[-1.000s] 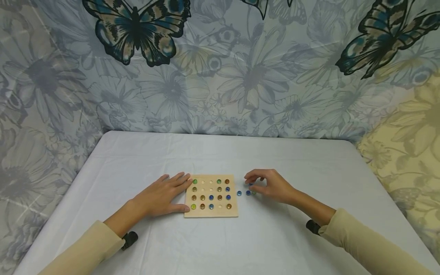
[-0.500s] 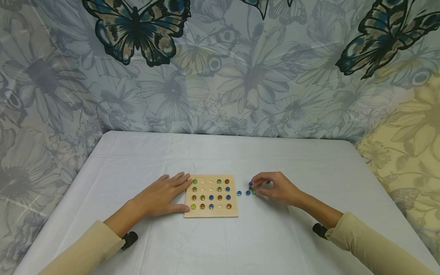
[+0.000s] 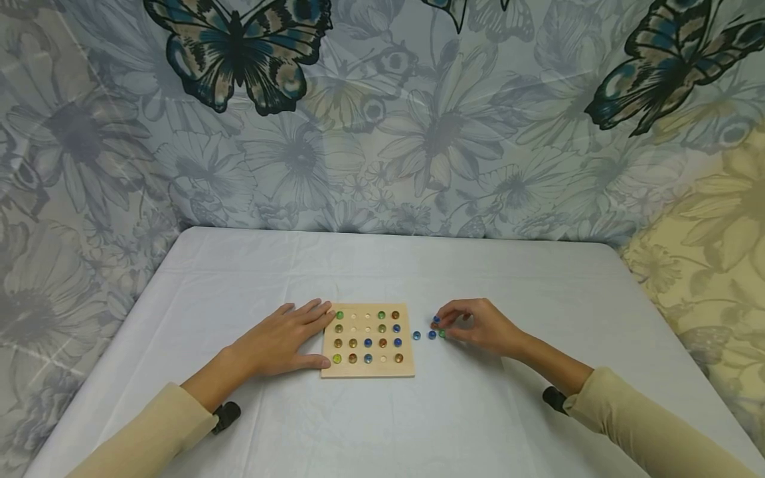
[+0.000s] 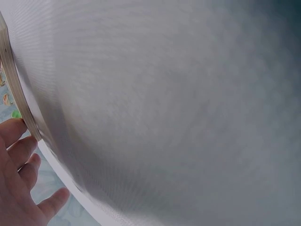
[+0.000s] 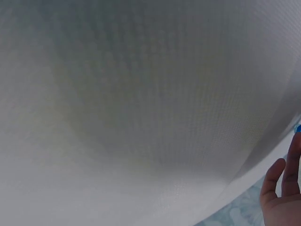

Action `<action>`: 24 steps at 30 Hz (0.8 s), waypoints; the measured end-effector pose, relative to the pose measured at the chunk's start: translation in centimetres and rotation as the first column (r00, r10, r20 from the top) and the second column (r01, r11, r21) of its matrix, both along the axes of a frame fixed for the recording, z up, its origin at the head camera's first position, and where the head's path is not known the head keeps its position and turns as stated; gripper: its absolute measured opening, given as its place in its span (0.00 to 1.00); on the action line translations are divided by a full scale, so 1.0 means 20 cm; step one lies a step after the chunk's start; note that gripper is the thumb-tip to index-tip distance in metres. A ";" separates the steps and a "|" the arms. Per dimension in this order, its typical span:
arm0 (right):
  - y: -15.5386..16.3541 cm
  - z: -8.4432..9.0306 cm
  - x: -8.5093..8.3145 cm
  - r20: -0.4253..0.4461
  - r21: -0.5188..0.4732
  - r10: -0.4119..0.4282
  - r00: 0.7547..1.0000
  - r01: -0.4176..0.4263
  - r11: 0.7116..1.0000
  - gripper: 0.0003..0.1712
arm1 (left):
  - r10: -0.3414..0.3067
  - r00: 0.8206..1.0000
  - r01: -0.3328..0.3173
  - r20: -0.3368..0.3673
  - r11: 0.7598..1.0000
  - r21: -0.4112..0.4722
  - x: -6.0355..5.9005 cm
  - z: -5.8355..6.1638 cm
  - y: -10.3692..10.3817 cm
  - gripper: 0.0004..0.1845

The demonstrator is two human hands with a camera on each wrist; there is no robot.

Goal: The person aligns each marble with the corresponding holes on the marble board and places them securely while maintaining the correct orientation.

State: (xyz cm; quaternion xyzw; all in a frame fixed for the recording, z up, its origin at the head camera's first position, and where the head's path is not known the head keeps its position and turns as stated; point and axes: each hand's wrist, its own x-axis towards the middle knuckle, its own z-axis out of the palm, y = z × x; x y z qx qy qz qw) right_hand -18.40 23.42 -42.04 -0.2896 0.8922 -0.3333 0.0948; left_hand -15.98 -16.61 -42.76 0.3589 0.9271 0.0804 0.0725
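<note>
A light wooden board (image 3: 375,373) with rows of round hollows lies on the table. Glass marbles in green, amber and blue fill most hollows; several hollows near its top middle and one at the bottom are bare. My left hand (image 3: 285,340) rests at the board's left edge, fingers spread, fingertips and thumb on the rim. Right of the board, my right hand (image 3: 478,325) has thumb and index fingertips at a small cluster of marbles. A blue marble (image 3: 431,335) and a green marble (image 3: 442,334) show there. I cannot tell whether the fingertips pinch one.
One light blue marble (image 3: 416,336) lies between the board and the cluster. White cloth covers the table (image 3: 508,272). Behind it hangs a floral curtain (image 3: 382,133) with butterflies. Both wrist views show mostly blurred white cloth.
From one second ago, my right hand has moved slightly right and lowered its fingertips to the marble cluster, then stayed almost still. The left hand and board have not moved.
</note>
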 end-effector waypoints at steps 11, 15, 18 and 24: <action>0.00 -0.03 -0.01 0.015 -0.010 0.025 1.000 -0.025 1.000 0.15 | 0.001 1.000 -0.001 0.006 1.000 -0.004 0.00 0.00 0.00 0.48; 0.00 -0.02 -0.01 0.007 -0.006 0.029 1.000 -0.028 1.000 0.15 | 0.000 1.000 0.000 0.004 1.000 -0.004 0.00 0.00 0.00 0.48; -0.01 -0.01 -0.01 0.004 -0.002 0.020 1.000 -0.020 1.000 0.15 | -0.004 1.000 0.004 -0.001 1.000 -0.001 0.00 0.00 0.00 0.48; -0.06 0.03 0.00 -0.006 -0.018 0.018 1.000 -0.018 1.000 0.17 | -0.001 1.000 0.001 0.010 1.000 0.007 0.00 0.00 0.00 0.48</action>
